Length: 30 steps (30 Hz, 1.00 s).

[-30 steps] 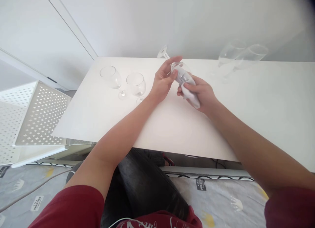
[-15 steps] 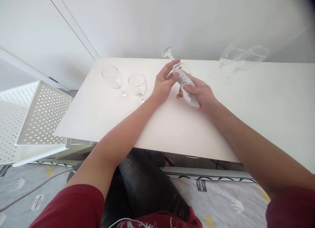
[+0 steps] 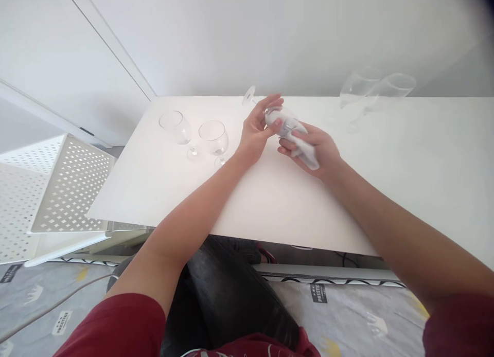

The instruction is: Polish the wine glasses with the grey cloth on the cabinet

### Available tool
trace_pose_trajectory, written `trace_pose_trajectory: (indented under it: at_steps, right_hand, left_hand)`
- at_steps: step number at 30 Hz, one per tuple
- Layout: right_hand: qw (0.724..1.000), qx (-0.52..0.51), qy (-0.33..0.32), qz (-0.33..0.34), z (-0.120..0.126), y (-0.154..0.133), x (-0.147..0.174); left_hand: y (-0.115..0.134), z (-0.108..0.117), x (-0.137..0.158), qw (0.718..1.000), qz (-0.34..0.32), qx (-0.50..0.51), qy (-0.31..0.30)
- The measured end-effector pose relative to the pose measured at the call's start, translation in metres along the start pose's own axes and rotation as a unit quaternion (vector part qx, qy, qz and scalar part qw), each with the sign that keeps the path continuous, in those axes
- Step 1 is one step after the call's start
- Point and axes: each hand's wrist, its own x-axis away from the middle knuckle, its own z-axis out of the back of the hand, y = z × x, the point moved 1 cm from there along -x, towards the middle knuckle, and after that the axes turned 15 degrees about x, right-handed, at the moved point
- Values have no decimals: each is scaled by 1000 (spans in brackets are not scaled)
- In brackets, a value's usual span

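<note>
A glass (image 3: 277,112) is over the desk (image 3: 254,208), between goblets (image 3: 213,138) near its back left corner and flutes (image 3: 390,92) near its back edge.

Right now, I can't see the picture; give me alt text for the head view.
The left hand holds a tilted stemmed glass above a white table while the right hand holds a white cloth against it. Two round-bowled glasses stand at left, two taller glasses near the wall at right.

Glass (image 3: 249,95): clear, stemmed, held tilted, foot up & L, bowl down & R, pt. hidden. Cloth (image 3: 307,153): wht, bunched, sl. blurred, at bowl; can't tell if in or round it.
</note>
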Motion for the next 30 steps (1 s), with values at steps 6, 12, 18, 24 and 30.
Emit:
trace_pose_trajectory:
  at_steps: [6, 12, 18, 24, 30]
  right_hand:
    - [998, -66, -4, 24, 4, -9, 3]
    - [981, 174, 58, 67, 0, 7, -2]
    - [999, -39, -8, 2, 4, -3, 1]
    - [997, 30, 43, 52, 0, 1, 0]
    - [1000, -28, 0, -9, 0, 0, 1]
  left_hand:
    - [1, -4, 1, 998, 10, -55, -10]
    - [-6, 0, 2, 998, 8, -58, 8]
    - [4, -4, 0, 996, -35, -34, -70]
    - [-1, -7, 4, 999, 34, -26, -1]
    - [-1, 2, -3, 997, -45, -18, -62]
